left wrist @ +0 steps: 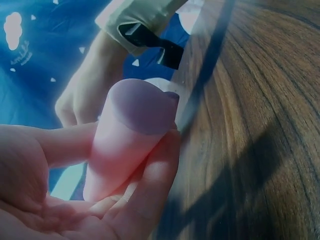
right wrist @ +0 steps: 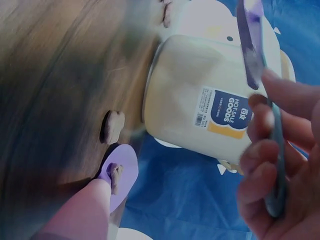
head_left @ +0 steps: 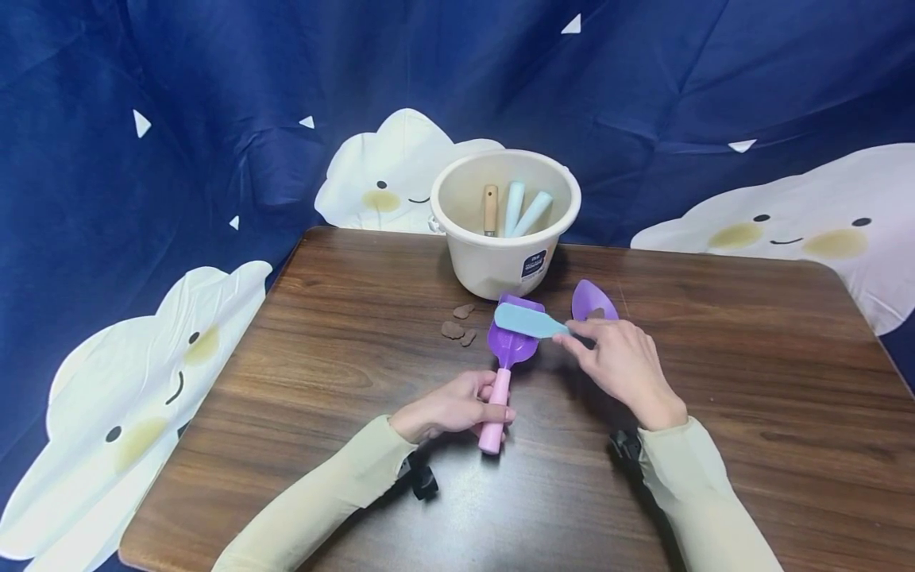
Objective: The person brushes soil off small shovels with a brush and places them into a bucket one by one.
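My left hand grips the pink handle of a purple toy shovel, its scoop pointing away from me. In the left wrist view, thumb and fingers wrap that pink handle. With its fingers curled, my right hand holds a light blue flat tool, whose broad end lies across above the scoop; contact cannot be told. The right wrist view shows the tool edge-on in the fingers, near the purple scoop.
A cream bucket stands behind the shovel, holding a wooden handle and two light blue handles. Brown flat pieces lie left of the scoop. Another purple shovel, with a brown piece on it, lies behind my right hand.
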Tool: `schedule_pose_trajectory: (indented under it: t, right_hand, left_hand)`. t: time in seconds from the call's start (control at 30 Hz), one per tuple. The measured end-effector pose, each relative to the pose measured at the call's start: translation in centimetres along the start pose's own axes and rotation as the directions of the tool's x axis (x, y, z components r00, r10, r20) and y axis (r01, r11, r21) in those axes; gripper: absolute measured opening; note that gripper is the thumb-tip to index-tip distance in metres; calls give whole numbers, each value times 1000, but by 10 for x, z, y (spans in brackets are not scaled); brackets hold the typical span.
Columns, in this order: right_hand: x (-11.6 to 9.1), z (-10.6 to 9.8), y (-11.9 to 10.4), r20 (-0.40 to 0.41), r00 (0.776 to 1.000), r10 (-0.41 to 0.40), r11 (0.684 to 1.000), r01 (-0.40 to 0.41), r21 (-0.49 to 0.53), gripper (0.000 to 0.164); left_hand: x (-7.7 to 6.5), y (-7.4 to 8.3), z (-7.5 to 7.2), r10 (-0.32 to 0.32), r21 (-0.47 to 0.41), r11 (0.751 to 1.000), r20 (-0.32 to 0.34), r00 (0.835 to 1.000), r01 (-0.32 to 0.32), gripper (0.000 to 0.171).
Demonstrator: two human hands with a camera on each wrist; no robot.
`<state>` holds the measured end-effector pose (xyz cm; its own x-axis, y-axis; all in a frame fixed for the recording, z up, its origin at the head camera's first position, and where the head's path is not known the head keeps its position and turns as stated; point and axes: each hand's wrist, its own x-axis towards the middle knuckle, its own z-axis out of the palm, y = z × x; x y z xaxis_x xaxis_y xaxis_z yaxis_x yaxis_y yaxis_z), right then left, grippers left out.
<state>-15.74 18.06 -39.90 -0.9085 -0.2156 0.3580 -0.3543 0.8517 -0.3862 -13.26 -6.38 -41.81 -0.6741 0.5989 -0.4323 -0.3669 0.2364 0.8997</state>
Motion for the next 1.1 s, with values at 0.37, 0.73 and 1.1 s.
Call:
schedule_pose_trajectory:
  t: [0.37,0.73,1.1]
  right_hand:
    - [1,4,2,-150,988,24,1000,-24,3,28]
    - [-1,0,-1,-51,998,35,994,-30,101,30]
    - [-8,-5,-7,170,985,-28,989,3,147,25]
  left_hand:
    - [1,-1,0,-1,-16,1000,18,1000,1,34]
    - [3,-2,-1,12,-19,1000,17,1000,-11,36]
    - [3,2,-2,35,-23,999,-2,999,-35,37]
